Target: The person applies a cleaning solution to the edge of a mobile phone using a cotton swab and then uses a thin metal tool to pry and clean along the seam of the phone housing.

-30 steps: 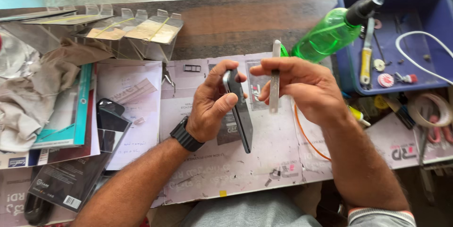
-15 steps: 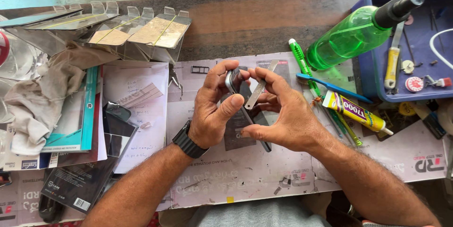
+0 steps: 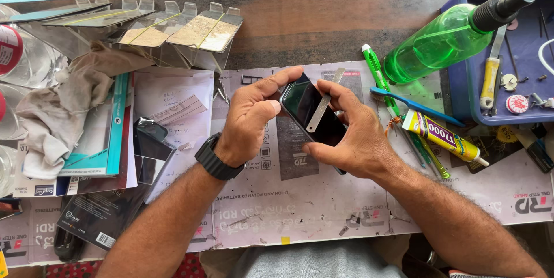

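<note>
Both my hands hold a black smartphone [image 3: 314, 113] above the work mat, its dark glossy face turned up. My left hand [image 3: 249, 119], with a black watch on the wrist, grips the phone's upper left end with thumb and fingers. My right hand [image 3: 355, 136] supports the phone from the right and underneath. Its fingers also pinch a thin flat metal strip [image 3: 324, 105] that lies slantwise across the phone's glass.
A green spray bottle [image 3: 441, 38] leans on a blue tray [image 3: 470, 96] of small tools at the right. A yellow glue tube [image 3: 441, 136], a blue brush and a green cutter lie beside it. Clear stands, a crumpled cloth [image 3: 55, 113] and packets sit left.
The phone has turned from edge-on to face up. My right hand has come in and laid the metal strip across the glass. The camera view has shifted right and down.
</note>
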